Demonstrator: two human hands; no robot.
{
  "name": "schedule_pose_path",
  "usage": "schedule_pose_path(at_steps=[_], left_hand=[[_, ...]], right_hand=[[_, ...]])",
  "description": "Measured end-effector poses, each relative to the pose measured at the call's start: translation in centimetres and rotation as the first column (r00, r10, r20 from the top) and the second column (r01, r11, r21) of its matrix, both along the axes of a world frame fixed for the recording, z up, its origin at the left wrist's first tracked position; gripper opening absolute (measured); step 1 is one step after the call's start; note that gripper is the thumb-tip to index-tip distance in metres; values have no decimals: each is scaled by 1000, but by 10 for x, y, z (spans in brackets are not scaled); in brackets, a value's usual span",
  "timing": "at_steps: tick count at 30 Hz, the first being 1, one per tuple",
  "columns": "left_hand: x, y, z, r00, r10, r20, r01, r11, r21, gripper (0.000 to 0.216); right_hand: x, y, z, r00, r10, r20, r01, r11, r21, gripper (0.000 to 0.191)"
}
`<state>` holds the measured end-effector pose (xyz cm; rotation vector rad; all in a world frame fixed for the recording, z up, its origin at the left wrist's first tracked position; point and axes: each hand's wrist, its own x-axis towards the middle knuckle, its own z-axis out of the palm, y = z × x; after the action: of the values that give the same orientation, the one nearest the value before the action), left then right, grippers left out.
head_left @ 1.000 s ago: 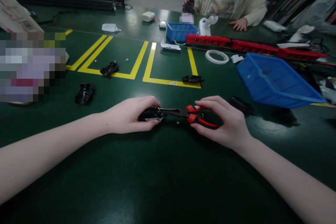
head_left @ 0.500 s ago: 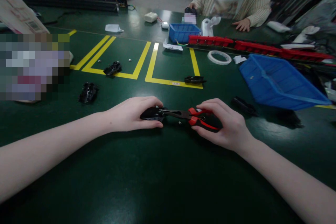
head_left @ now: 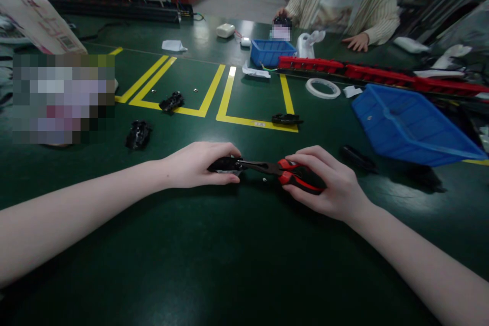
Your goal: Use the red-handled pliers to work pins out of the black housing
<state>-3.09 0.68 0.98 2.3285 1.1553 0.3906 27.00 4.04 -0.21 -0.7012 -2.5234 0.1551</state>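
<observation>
Between the thumb and fingers of my left hand point(head_left: 204, 164) is a black plastic part point(head_left: 223, 165), partly covered by the hand. My right hand point(head_left: 326, 181) is wrapped round the red-and-black handles of long-nose pliers point(head_left: 284, 170). The pliers' jaws point left and their tips meet the right end of the black part; whether they grip anything there is too small to tell. On the green table just below the jaws lies a tiny light-coloured piece point(head_left: 265, 180).
Black parts like point(head_left: 138, 135) lie beyond my left hand, with another dark piece point(head_left: 287, 119) by the yellow tape. A blue bin point(head_left: 412, 127) stands right, near a tape roll point(head_left: 323, 88). Across the table sits a person point(head_left: 344, 15) beyond a small blue basket point(head_left: 273, 52).
The whole view has shifted slightly, so things appear a little further right and lower. My hands keep the same hold on the black part and the pliers.
</observation>
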Motion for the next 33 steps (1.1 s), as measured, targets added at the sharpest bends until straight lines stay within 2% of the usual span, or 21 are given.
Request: schedule_pose_path(at_steps=[6,16,22,33], left_hand=[[1,-2,-1,1000,-15,-9,15,999,34,37],[-2,-1,-5,999,12,42,-17,992,123,39],[-4,0,-8,1000,-1,4,0,986,169,42],[0,-2,-2,995,-100,-7,100,987,124,38]], right_hand=[[-2,-2,0,1000,7,-12,-8,997,-72,36],[0,2,0,1000,-4,-10,3,995,-102,32],[0,2,-1,1000,-1,1,1,994,-108,33],[-6,-2,-3,1000,23,21,-20,991,-134,33]])
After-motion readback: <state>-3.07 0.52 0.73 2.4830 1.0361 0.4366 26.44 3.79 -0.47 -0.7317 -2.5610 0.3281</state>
